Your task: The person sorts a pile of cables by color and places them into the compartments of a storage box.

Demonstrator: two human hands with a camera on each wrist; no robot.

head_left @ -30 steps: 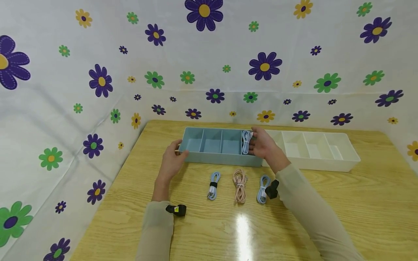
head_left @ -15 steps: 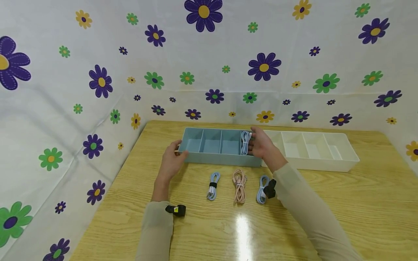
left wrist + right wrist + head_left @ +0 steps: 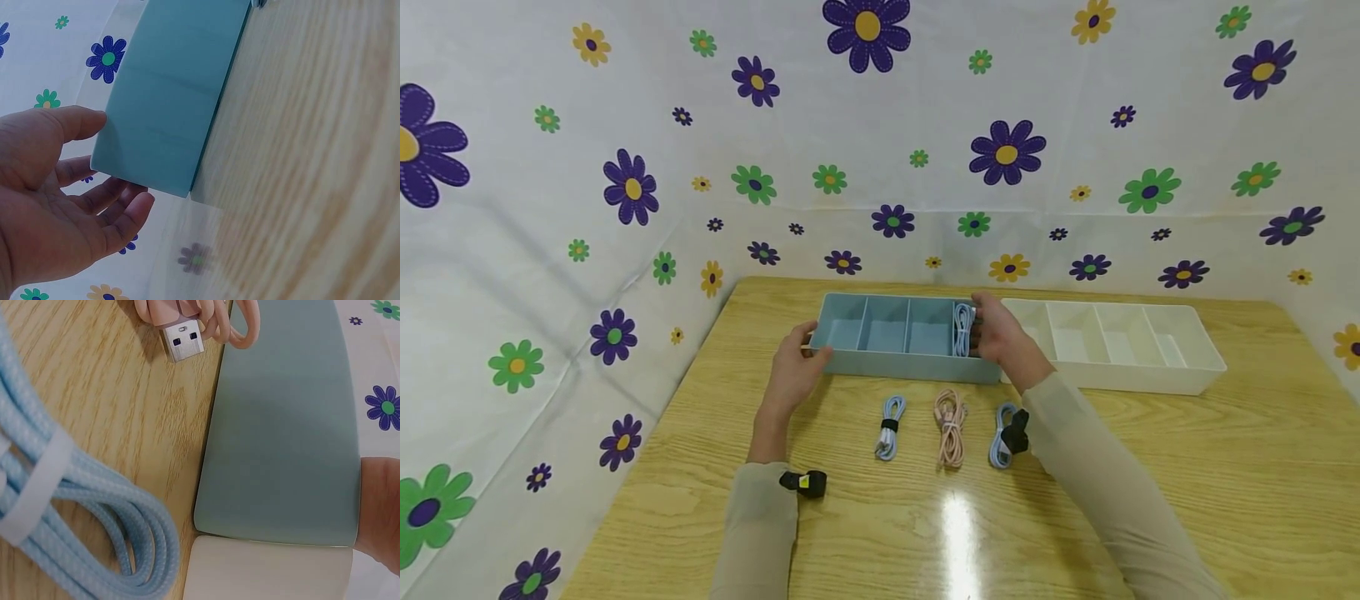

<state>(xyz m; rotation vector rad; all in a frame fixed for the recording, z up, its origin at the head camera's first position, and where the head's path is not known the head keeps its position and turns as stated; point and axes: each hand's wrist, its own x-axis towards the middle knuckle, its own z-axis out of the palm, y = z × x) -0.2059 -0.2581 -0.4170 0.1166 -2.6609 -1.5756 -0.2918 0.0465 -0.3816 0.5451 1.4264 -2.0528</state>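
Note:
My left hand point(image 3: 796, 367) grips the left end of a blue divided organizer box point(image 3: 913, 365). In the left wrist view its thumb point(image 3: 84, 122) lies at the front wall's edge, fingers bent around the end. My right hand point(image 3: 1000, 333) reaches into the box's rightmost compartment and holds a coiled light-blue charging cable point(image 3: 962, 329) there; its fingertips are partly hidden. Nearer on the table lie a blue cable with a black strap point(image 3: 889, 427), a pink cable point(image 3: 951, 428) and another blue cable point(image 3: 1002, 437), partly covered by the right wrist camera.
A white divided organizer box point(image 3: 1120, 375) stands against the blue box's right end. Both are near the back edge of the wooden table point(image 3: 865, 533), before a flower-patterned cloth point(image 3: 820, 125). The blue box's other compartments show bare floors.
My right hand has shifted slightly left, and the cable in the compartment has moved a little left with it. My left hand and the box have stayed put.

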